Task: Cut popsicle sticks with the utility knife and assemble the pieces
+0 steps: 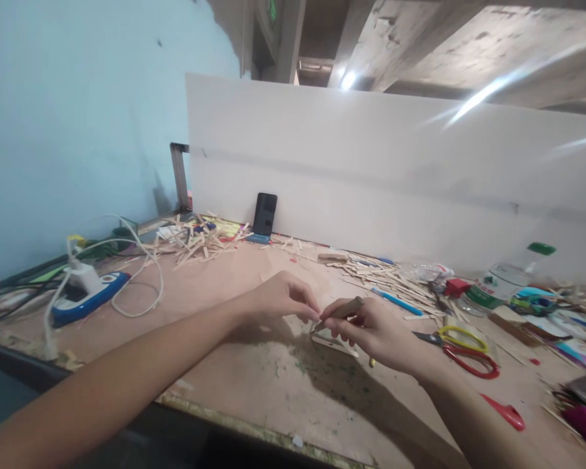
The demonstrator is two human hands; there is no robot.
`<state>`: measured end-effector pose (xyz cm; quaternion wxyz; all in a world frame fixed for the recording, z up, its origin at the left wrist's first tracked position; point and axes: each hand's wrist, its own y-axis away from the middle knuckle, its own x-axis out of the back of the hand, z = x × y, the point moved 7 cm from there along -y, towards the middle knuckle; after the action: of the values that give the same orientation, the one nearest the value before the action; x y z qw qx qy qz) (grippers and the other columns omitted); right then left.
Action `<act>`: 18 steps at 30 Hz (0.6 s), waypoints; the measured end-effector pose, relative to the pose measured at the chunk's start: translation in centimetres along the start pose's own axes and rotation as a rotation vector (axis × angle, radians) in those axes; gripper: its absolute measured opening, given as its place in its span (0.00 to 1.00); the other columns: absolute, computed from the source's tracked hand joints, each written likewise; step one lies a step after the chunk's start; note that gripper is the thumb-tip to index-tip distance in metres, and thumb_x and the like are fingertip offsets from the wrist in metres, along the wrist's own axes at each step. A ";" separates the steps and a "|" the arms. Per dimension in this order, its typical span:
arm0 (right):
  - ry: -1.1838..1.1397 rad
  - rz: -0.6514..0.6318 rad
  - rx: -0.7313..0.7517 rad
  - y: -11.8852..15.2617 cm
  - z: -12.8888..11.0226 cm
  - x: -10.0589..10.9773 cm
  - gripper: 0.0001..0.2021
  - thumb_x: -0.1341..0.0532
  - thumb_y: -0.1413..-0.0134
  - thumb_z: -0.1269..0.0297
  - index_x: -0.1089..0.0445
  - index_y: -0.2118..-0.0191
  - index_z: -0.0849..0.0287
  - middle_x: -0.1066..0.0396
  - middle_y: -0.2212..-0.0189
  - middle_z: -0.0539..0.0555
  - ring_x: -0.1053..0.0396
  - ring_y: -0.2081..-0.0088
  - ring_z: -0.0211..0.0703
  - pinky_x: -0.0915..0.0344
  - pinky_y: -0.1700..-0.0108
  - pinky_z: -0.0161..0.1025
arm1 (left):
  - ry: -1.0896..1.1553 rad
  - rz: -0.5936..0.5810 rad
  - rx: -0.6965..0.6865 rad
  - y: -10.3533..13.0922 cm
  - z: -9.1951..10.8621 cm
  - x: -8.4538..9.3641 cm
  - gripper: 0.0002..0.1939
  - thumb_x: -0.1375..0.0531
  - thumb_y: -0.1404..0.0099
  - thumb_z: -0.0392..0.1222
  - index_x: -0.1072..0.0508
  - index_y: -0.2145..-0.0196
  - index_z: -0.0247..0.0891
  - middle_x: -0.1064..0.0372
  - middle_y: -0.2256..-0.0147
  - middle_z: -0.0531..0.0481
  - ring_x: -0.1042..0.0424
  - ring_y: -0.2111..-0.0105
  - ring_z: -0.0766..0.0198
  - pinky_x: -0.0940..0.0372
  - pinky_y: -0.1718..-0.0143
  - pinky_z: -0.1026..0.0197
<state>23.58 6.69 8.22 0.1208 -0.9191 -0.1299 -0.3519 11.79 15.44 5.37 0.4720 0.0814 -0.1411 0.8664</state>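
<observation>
- Tool with a slim brown handle (346, 308) sits at the frame's centre, clamped in the right hand (378, 329), its tip angled toward lower left.
- Left hand (284, 296), just left of centre, bends its fingers near that tip; whether they pinch anything, I cannot tell.
- Thin wooden strip (339, 346) lies just below centre.
- Scissors (446, 344) and blue pen (398, 301) lie right of centre.
</observation>
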 end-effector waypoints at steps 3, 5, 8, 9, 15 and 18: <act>-0.010 -0.001 -0.016 0.0 0.1 -0.1 0.15 0.41 0.36 0.57 0.21 0.66 0.61 0.20 0.64 0.57 0.32 0.74 0.39 0.36 0.71 0.38 | 0.006 -0.007 -0.002 0.0 -0.1 -0.1 0.06 0.28 0.46 0.40 0.15 0.70 0.36 0.21 0.72 0.48 0.24 0.69 0.63 0.33 0.65 0.62; -0.029 -0.011 -0.019 0.0 0.1 -0.2 0.14 0.40 0.36 0.57 0.22 0.65 0.61 0.21 0.65 0.57 0.32 0.74 0.40 0.36 0.72 0.38 | 0.006 -0.011 -0.006 0.0 -0.1 -0.1 0.06 0.28 0.46 0.40 0.15 0.70 0.36 0.20 0.71 0.48 0.24 0.68 0.62 0.33 0.64 0.62; -0.066 0.000 -0.021 -0.1 0.3 -0.3 0.15 0.40 0.36 0.56 0.22 0.67 0.60 0.21 0.63 0.59 0.31 0.73 0.40 0.35 0.72 0.37 | 0.008 -0.015 -0.009 0.0 -0.1 -0.1 0.07 0.28 0.45 0.41 0.15 0.70 0.36 0.21 0.72 0.49 0.24 0.69 0.63 0.34 0.65 0.63; -0.076 0.008 -0.021 -0.1 0.3 -0.2 0.15 0.40 0.36 0.56 0.23 0.68 0.60 0.21 0.62 0.59 0.31 0.73 0.40 0.34 0.72 0.37 | 0.012 -0.018 -0.009 0.0 0.0 -0.1 0.07 0.28 0.45 0.41 0.15 0.70 0.36 0.21 0.72 0.49 0.25 0.69 0.63 0.34 0.65 0.63; -0.099 0.012 -0.025 -0.1 0.4 -0.3 0.15 0.39 0.38 0.55 0.23 0.69 0.60 0.21 0.62 0.59 0.31 0.73 0.39 0.34 0.72 0.36 | 0.031 -0.026 -0.006 0.0 -0.3 -0.1 0.08 0.27 0.45 0.42 0.16 0.69 0.35 0.21 0.71 0.48 0.24 0.69 0.63 0.33 0.65 0.63; -0.095 0.013 -0.026 -0.2 0.4 -0.3 0.15 0.40 0.38 0.56 0.23 0.70 0.60 0.22 0.64 0.58 0.31 0.73 0.39 0.34 0.72 0.35 | 0.048 -0.033 -0.009 -0.1 -0.6 -0.1 0.10 0.26 0.47 0.43 0.16 0.70 0.35 0.21 0.72 0.49 0.25 0.70 0.63 0.32 0.66 0.63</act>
<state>23.55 6.91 7.75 0.1049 -0.9371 -0.1248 -0.3086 11.93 15.58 4.83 0.4898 0.0610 -0.1322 0.8596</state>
